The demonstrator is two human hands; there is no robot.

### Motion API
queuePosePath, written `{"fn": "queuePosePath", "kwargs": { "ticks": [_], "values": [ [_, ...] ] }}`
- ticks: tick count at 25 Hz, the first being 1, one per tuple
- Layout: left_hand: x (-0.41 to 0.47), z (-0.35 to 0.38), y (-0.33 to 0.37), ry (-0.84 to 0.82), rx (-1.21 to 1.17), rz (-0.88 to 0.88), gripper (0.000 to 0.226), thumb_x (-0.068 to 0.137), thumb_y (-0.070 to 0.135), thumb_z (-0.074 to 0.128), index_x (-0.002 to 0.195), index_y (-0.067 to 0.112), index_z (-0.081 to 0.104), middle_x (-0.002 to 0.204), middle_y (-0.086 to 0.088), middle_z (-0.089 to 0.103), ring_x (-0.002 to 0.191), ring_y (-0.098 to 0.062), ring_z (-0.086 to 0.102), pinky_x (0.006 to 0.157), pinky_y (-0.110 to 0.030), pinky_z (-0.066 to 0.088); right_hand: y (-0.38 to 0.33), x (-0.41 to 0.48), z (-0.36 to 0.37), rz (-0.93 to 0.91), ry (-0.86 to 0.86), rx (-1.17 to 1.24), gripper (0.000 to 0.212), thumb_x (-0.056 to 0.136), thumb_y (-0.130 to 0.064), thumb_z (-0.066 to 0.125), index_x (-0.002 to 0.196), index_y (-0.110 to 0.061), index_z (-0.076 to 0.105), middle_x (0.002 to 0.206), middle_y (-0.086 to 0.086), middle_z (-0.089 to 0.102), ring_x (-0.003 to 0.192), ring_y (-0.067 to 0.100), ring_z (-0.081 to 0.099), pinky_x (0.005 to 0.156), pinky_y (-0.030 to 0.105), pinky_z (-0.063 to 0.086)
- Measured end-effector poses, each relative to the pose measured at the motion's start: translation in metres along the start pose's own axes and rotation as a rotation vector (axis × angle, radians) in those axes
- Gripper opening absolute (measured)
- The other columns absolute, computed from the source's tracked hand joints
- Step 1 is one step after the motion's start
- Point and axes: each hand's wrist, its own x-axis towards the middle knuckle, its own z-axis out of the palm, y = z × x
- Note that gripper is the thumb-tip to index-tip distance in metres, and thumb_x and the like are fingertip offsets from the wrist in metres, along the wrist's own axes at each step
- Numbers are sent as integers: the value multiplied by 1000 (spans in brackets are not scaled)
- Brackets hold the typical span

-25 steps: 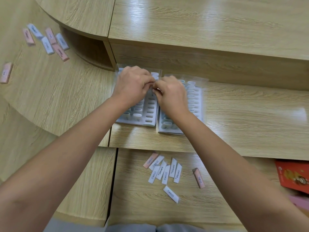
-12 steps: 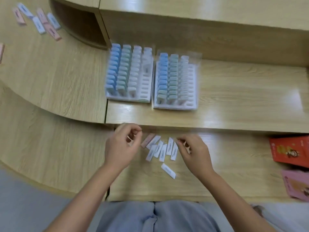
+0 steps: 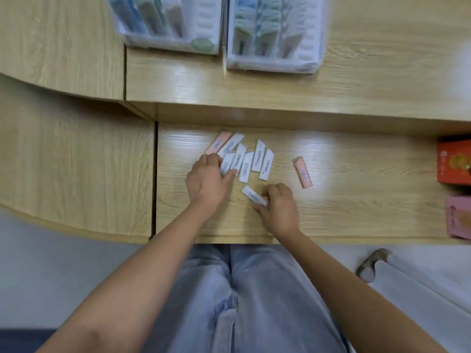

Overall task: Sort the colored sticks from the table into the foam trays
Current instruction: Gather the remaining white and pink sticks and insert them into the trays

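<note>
Your left grip (image 3: 207, 179): fingers curled and thumb drawn in, closed on the near end of the leftmost white stick (image 3: 227, 163), at the near-left edge of the cluster. Your right grip (image 3: 279, 205): fingertips and thumb pinching the near end of the lone white stick (image 3: 252, 194), which lies flat on the bench (image 3: 356, 212), just apart from the others. Beyond and between your grips is a cluster of white sticks (image 3: 266, 165), all labelled, lying at loose angles, several touching. At the cluster's far-left corner one pink stick (image 3: 218, 143) lies against its white neighbour. To the right, well apart from the cluster, is one orange-pink stick (image 3: 302, 172), alone. On the raised level of the bench stand two foam trays side by side, the left tray (image 3: 206, 21) and the right tray (image 3: 309, 34). Each holds rows of blue, green and pale sticks standing in slots, with bare white foam along its right side. At the bench's right edge sit a red box (image 3: 453, 161) and, nearer you, a pink box (image 3: 458, 217), both cut by the frame.
</note>
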Motion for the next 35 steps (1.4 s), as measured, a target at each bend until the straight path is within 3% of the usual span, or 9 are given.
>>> {"fn": "queuePosePath", "kwargs": {
  "ticks": [3, 7, 9, 12, 17, 20, 24, 30, 35],
  "values": [
    [-4, 10, 1, 4, -93, -64, 34, 86, 45, 60, 107, 18, 57, 106, -3, 60, 98, -23, 57, 71, -33, 39, 1, -3, 6, -43, 31, 24, 24, 71, -13, 76, 83, -3, 57, 87, 15, 58, 82, 33, 52, 63, 41, 45],
    [-17, 4, -5, 0, -288, -31, 23, 86, 34, 64, 101, 18, 61, 92, 2, 53, 89, -22, 57, 66, -28, 36, -3, -8, -19, 52, -53, 173, 17, 83, -18, 66, 80, -17, 49, 78, 0, 59, 72, 21, 54, 61, 36, 43],
    [-24, -11, -6, 22, -371, 79, 25, 85, 35, 65, 103, 18, 64, 91, 7, 52, 83, -17, 56, 67, -28, 40, -11, -10, -42, -56, 1, 267, 12, 81, -14, 69, 81, -16, 57, 75, -3, 60, 69, 13, 54, 64, 35, 46],
    [-28, -50, 1, 138, -494, 220, 21, 86, 33, 65, 101, 20, 66, 90, 10, 59, 79, -13, 58, 66, -29, 45, -36, -6, -90, -277, 180, 342, 9, 79, -11, 72, 87, -11, 68, 80, -10, 60, 74, -1, 51, 67, 18, 43],
    [-6, -141, 24, 376, -584, 441, 21, 84, 28, 62, 104, 25, 60, 90, 7, 66, 80, -15, 65, 72, -38, 54, -102, 35, -184, -579, 414, 308, 23, 90, -1, 55, 111, -4, 64, 92, -6, 57, 86, -2, 48, 80, 5, 35],
    [14, -184, 41, 446, -541, 545, 23, 86, 27, 62, 106, 32, 52, 88, 4, 68, 80, -13, 66, 74, -38, 55, -137, 72, -221, -612, 488, 365, 27, 91, -5, 57, 118, -6, 58, 89, -1, 59, 82, 4, 53, 76, 12, 42],
    [43, -216, 58, 502, -496, 636, 17, 91, 28, 58, 102, 16, 61, 89, 1, 65, 84, -13, 62, 74, -38, 52, -179, 118, -248, -617, 547, 406, 15, 87, -13, 65, 99, -6, 61, 87, -6, 62, 76, 6, 58, 71, 18, 47],
    [87, -236, 69, 643, -224, 704, 18, 87, 31, 60, 95, 17, 67, 84, 6, 67, 80, -16, 62, 72, -31, 39, -205, 177, -242, -704, 440, 238, 10, 85, -6, 63, 94, -3, 66, 86, 7, 69, 80, 19, 62, 73, 26, 47],
    [114, -241, 67, 591, -56, 726, 14, 85, 27, 63, 96, 19, 65, 80, 6, 67, 77, -18, 60, 74, -27, 28, -197, 199, -228, -749, 422, 183, 14, 86, -7, 60, 98, -1, 66, 88, 11, 70, 84, 26, 66, 74, 34, 51]
  ]
}}
